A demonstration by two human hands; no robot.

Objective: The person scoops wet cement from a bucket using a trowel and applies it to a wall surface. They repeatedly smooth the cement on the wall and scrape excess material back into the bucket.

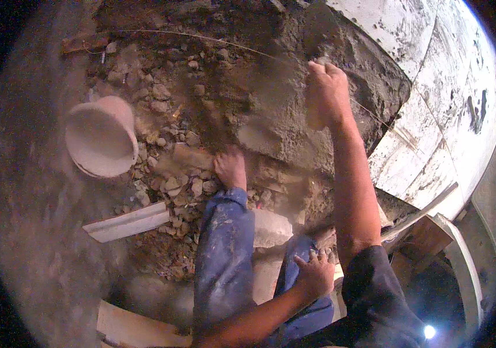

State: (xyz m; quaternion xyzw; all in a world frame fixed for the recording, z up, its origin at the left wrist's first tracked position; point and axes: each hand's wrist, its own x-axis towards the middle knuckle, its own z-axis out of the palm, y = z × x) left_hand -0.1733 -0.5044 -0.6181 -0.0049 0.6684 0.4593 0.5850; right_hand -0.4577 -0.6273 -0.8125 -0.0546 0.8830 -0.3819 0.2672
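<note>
My right hand (329, 95) is stretched far forward over a bed of wet grey mortar (277, 110). Its fingers are closed round the handle of what looks like a trowel (321, 29), whose dark, mortar-coated blade points away from me and blends into the bed. My left hand (316, 271) lies on my right knee with its fingers a little apart, holding nothing. A thin string (213, 39) stretches over the mortar and passes close by my right hand. Beside the bed, light, smeared tiles (416, 145) cover the floor on the right.
Left of my bare foot (230, 165) lies rubble (161, 93). A pale bucket (103, 136) is tipped there, near a broken light strip (126, 222). One wood piece (86, 43) sits at the string's far-left end. Boards (433, 238) stand at the lower right.
</note>
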